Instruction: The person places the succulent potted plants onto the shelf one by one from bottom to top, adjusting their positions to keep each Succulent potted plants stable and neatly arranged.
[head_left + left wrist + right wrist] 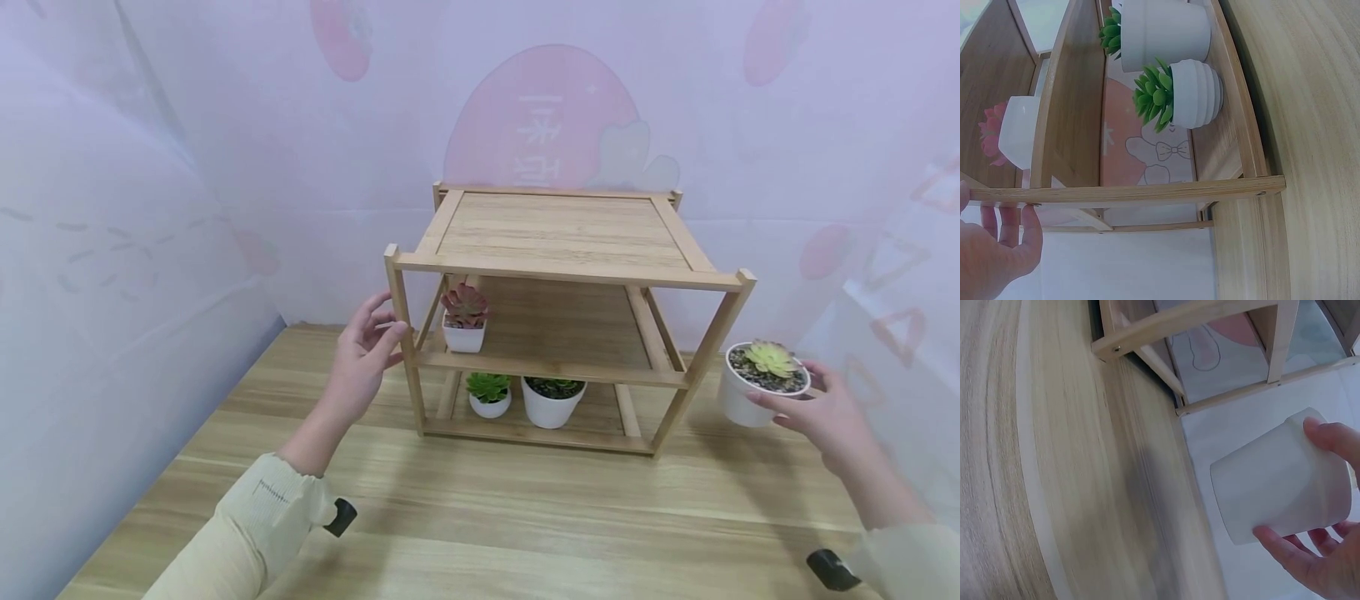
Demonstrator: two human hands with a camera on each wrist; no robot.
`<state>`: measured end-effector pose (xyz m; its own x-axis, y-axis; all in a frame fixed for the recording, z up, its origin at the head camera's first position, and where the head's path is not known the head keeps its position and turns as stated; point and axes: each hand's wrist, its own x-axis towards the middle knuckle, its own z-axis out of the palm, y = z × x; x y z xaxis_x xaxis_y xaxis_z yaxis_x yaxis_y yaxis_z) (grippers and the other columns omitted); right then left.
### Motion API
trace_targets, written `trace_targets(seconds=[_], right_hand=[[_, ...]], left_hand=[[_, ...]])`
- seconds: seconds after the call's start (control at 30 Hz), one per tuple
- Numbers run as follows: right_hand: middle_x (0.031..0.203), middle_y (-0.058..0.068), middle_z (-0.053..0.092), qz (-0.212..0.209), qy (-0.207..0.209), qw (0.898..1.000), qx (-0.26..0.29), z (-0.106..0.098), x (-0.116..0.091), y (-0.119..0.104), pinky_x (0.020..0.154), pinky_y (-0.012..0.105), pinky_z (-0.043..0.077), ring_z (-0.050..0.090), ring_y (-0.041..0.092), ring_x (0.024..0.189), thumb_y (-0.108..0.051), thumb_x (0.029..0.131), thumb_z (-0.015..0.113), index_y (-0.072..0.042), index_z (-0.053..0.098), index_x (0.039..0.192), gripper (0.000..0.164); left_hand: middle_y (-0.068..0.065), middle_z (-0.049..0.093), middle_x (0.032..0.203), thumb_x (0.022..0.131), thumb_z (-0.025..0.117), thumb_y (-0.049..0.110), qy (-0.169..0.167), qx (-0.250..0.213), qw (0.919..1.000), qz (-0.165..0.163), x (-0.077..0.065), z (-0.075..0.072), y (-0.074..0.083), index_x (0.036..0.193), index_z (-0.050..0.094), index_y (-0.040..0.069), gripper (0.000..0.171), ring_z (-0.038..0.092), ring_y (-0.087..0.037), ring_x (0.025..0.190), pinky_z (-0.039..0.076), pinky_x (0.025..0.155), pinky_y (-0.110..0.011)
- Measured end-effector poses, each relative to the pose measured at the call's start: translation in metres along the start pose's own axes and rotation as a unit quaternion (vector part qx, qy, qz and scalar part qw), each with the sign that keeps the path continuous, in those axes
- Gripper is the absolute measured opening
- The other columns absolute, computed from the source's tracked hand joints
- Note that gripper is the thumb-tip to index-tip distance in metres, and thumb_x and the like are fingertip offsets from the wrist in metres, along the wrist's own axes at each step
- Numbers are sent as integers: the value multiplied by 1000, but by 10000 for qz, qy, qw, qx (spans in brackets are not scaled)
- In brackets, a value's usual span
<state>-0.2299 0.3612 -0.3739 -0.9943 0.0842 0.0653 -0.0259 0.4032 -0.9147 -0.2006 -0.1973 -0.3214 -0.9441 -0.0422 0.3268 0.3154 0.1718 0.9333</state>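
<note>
On the right, my right hand (828,417) grips a white pot (1279,481) by its rim and side, and a pale green succulent (771,358) sits in it. The pot is held in the air above the table, to the right of the wooden shelf (570,225). My left hand (363,354) touches the shelf's front left post, thumb in front and fingers at its side. A red succulent in a white pot (463,337) stands on the middle tier at the left. Below it are a small green succulent (488,388) and a larger white pot (551,408).
The shelf stands on a wood-grain table (525,525) near the back. Behind it hangs a pale printed cloth (262,125), which also lines both sides. The shelf's top board (562,229) is bare in the head view.
</note>
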Motion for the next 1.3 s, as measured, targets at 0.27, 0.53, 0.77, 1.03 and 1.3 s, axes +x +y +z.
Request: trace_targets(seconds=[0.27, 0.53, 0.77, 1.03, 1.3], right_hand=[[140, 35, 29, -74, -292, 9994, 151, 6, -6, -5, 73, 26, 61, 59, -7, 84, -5, 93, 75, 19, 4, 152, 96], [120, 3, 51, -187, -473, 9987, 77, 6, -15, -6, 76, 27, 60, 61, -4, 90, -3, 91, 77, -9, 38, 141, 63], [113, -8, 52, -223, -562, 9980, -200, 4, -24, -11, 76, 25, 60, 60, -3, 91, -6, 91, 78, -1, 32, 146, 72], [144, 31, 37, -148, -784, 9932, -851, 0, -35, -17, 76, 20, 52, 52, -12, 93, -17, 93, 78, 10, 12, 156, 95], [154, 36, 23, -176, -800, 9921, -946, -2, -44, -19, 75, 17, 49, 47, -19, 95, -17, 94, 77, 8, 10, 158, 96]], left_hand=[[-19, 49, 132, 110, 50, 14, -44, 22, 10000, 75, 1, -1, -3, 159, 30, 8, 54, 54, -34, 125, 49, 101, -57], [-18, 49, 131, 110, 49, 13, -71, 2, 9999, 158, 1, -1, -4, 159, 30, 8, 53, 55, -32, 124, 48, 101, -60], [-18, 49, 132, 110, 50, 14, -114, -41, 9998, 144, 1, -1, -4, 159, 30, 9, 54, 54, -36, 126, 47, 102, -60], [-18, 49, 133, 110, 50, 14, -98, -44, 9999, 102, 1, -1, -4, 159, 29, 9, 54, 54, -34, 124, 48, 102, -59], [-20, 48, 135, 110, 50, 15, -103, 3, 9999, 100, 1, -2, -4, 160, 28, 8, 55, 52, -35, 127, 47, 103, -60]])
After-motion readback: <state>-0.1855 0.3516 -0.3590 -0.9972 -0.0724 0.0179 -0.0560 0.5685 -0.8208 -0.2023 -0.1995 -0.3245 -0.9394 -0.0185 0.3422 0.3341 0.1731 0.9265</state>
